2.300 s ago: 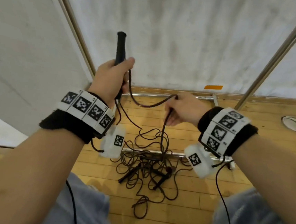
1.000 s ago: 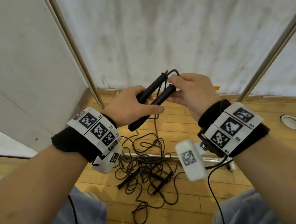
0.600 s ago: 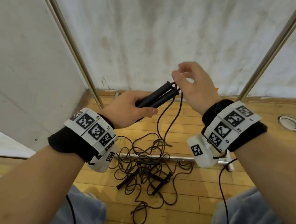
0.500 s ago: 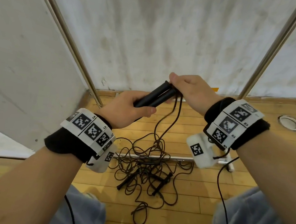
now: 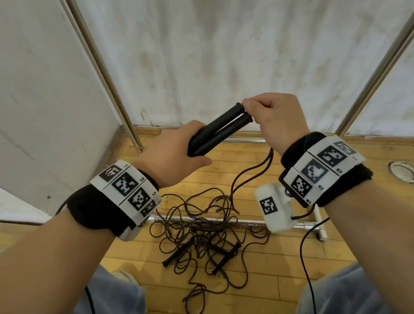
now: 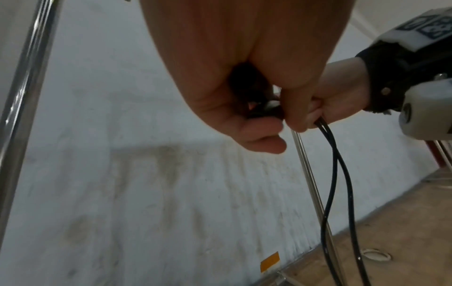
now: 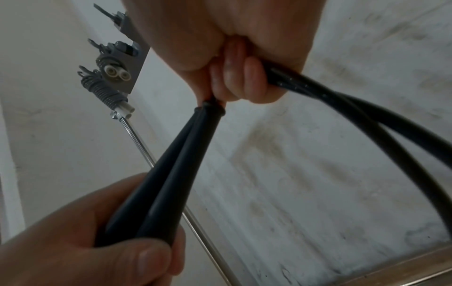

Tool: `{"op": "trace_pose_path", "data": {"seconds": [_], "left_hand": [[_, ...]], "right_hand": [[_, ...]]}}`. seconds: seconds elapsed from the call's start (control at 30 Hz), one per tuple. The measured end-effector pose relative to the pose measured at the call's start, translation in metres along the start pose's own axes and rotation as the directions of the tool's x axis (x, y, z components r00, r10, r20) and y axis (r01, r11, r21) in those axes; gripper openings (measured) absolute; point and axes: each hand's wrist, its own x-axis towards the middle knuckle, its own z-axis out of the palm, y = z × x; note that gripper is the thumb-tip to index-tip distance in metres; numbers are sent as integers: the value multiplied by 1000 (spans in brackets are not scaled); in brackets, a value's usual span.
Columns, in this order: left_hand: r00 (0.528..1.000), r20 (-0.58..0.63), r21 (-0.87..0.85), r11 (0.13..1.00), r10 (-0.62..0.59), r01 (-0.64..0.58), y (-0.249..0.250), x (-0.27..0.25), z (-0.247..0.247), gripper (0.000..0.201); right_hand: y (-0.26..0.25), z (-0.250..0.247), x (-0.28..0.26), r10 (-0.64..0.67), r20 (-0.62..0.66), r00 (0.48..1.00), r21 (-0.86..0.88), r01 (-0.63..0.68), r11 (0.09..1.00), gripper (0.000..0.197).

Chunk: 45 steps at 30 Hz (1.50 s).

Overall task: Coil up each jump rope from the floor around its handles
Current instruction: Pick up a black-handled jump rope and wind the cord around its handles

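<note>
Jump-rope handles (image 5: pixel 218 130) sit clamped in the left hand (image 5: pixel 173 156); the right hand (image 5: pixel 272 120) pinches both cords (image 5: pixel 252 171), which may snag the floor tangle (image 5: pixel 201 234).

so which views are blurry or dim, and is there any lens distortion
Head view: bright and sharp, but the wide lens bows the metal poles outward. Left wrist view: dim, the left hand a soft, near blur. Right wrist view: dimmer too, the handles and rope soft-edged and enlarged.
</note>
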Motion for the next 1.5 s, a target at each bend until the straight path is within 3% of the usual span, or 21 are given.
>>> {"op": "trace_pose_path", "data": {"seconds": [0.13, 0.2, 0.27, 0.33, 0.43, 0.5, 0.67, 0.77, 0.83, 0.9, 1.0, 1.17, 1.27, 1.4, 1.5], "left_hand": [[999, -16, -156, 987, -33, 30, 6, 1, -3, 24], [998, -37, -331, 943, -53, 38, 10, 2, -8, 14], [986, -120, -559, 829, -113, 27, 10, 4, -16, 8], [958, -168, -751, 660, -234, 30, 9, 6, -24, 8], [929, -88, -895, 438, -359, 84, 13, 7, -24, 8], [922, -25, -922, 366, -386, 128, 17, 8, -19, 9], [903, -44, -905, 399, -428, 145, 15, 13, -18, 16], [889, -61, -901, 408, -454, 146, 11, 14, -18, 21], [872, -67, -918, 372, -486, 137, 10, 14, -19, 21], [864, -30, -950, 282, -503, 131, 11, 16, -21, 21], [867, 61, -975, 159, -494, 158, 12, 18, -22, 24], [904, 182, -955, 150, -387, 256, 14, 16, -18, 25], [901, 203, -951, 141, -383, 274, 16, 15, -12, 30], [902, 186, -965, 98, -390, 242, 17, 15, -14, 23], [876, 28, -973, 186, -482, 134, 15, 20, -19, 15]], "right_hand": [[0, -2, 1, 60, -14, 998, 126, -58, 990, 42], [1, -3, 1, 96, 27, 995, 206, -99, 973, 44], [4, -1, 0, 101, 84, 991, 165, -114, 980, 40], [7, 7, -4, 86, 189, 978, 86, -104, 991, 36], [5, 22, -14, 83, 350, 933, 28, -99, 995, 30], [3, 32, -21, 79, 395, 915, 51, -107, 993, 30], [2, 41, -30, 63, 315, 947, 49, -83, 995, 29], [3, 39, -34, 56, 240, 969, 31, -65, 997, 47], [2, 38, -36, 50, 146, 988, 36, -56, 998, 49], [1, 38, -38, 64, 123, 990, 56, -71, 996, 44], [-1, 46, -45, 63, 261, 963, 78, -86, 993, 30], [2, 63, -59, 93, 477, 874, -11, -100, 995, 36], [3, 68, -63, 141, 560, 817, -75, -120, 990, 39], [1, 71, -66, 138, 619, 773, -67, -123, 990, 36], [4, 70, -65, 109, 593, 798, -122, -45, 992, 30]]}}
